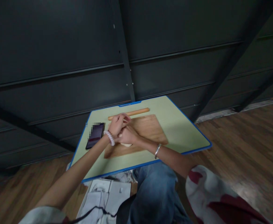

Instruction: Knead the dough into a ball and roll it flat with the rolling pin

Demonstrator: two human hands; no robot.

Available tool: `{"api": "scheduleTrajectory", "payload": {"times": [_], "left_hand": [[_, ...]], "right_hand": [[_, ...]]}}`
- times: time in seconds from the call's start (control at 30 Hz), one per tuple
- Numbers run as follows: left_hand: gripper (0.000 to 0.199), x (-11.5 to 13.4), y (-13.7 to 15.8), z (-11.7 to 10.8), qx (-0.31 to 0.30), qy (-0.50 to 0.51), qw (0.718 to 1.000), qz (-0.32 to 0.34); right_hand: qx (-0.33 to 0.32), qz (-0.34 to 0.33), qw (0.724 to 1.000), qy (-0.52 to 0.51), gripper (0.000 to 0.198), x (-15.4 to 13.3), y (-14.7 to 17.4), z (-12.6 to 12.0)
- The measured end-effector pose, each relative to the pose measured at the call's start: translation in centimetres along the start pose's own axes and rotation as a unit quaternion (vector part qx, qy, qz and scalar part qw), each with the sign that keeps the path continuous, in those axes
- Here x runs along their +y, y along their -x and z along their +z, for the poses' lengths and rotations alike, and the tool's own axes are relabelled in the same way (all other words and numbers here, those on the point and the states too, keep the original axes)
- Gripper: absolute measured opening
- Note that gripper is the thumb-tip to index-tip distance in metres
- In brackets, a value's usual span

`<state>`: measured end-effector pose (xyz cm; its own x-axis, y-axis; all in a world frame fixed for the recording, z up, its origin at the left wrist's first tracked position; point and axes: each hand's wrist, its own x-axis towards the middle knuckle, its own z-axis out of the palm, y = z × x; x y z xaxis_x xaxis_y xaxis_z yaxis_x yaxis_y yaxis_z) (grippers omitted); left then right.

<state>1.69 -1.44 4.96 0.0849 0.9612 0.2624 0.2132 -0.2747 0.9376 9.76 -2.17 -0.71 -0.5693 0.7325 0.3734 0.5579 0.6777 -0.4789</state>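
Observation:
A pale piece of dough lies on a wooden board, mostly covered by my hands. My left hand, with a beaded bracelet at the wrist, is curled over the dough's left and far side. My right hand presses against it from the right, its fingers folded and partly hidden behind the left. The two hands touch each other. Just beyond them a wooden rolling pin rests across the table, partly behind my left hand.
A phone lies left of the board on the light green folding table, which has a blue rim. Dark metal panels stand right behind the table. Below are my knees and white boxes on the wooden floor.

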Motion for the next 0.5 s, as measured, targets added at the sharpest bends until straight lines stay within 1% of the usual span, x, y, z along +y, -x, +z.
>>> {"api": "scheduleTrajectory", "payload": {"times": [0.07,0.1,0.17,0.23,0.3,0.33,0.37,0.4,0.43,0.5], "left_hand": [[0.025,0.2,-0.5,-0.7,0.02,0.032,0.999,-0.007],[0.025,0.2,-0.7,-1.1,0.036,0.05,0.998,-0.012],[0.026,-0.2,-0.9,-1.9,0.059,0.078,0.995,-0.02],[0.027,-1.2,-0.6,-2.4,0.087,0.096,0.991,-0.016],[0.026,-2.7,0.1,-2.3,0.076,0.089,0.993,-0.03],[0.024,-3.5,0.5,-2.0,0.079,0.085,0.993,-0.035],[0.023,-4.3,1.0,-1.5,0.085,0.08,0.993,-0.035],[0.022,-5.1,1.5,-1.0,0.088,0.076,0.993,-0.033],[0.02,-5.7,1.9,-0.5,0.094,0.075,0.992,-0.025],[0.02,-6.4,2.5,0.4,0.109,0.087,0.99,-0.013]], "right_hand": [[0.005,0.023,1.0,-0.005,0.048,0.1,0.2,0.2],[0.018,0.035,0.999,-0.022,0.053,0.1,0.3,0.3],[0.067,0.078,0.991,-0.09,0.059,0.2,0.4,0.4],[0.13,0.154,0.963,-0.178,0.065,0.2,0.5,0.3],[0.171,0.224,0.925,-0.255,0.068,0.3,0.7,0.0],[0.183,0.24,0.911,-0.281,0.066,0.4,0.9,-0.2],[0.191,0.242,0.903,-0.298,0.061,0.5,1.0,-0.5],[0.196,0.231,0.903,-0.305,0.055,0.7,1.2,-0.9],[0.196,0.212,0.909,-0.302,0.047,0.9,1.4,-1.2],[0.177,0.173,0.93,-0.27,0.036,1.1,1.5,-1.9]]}}
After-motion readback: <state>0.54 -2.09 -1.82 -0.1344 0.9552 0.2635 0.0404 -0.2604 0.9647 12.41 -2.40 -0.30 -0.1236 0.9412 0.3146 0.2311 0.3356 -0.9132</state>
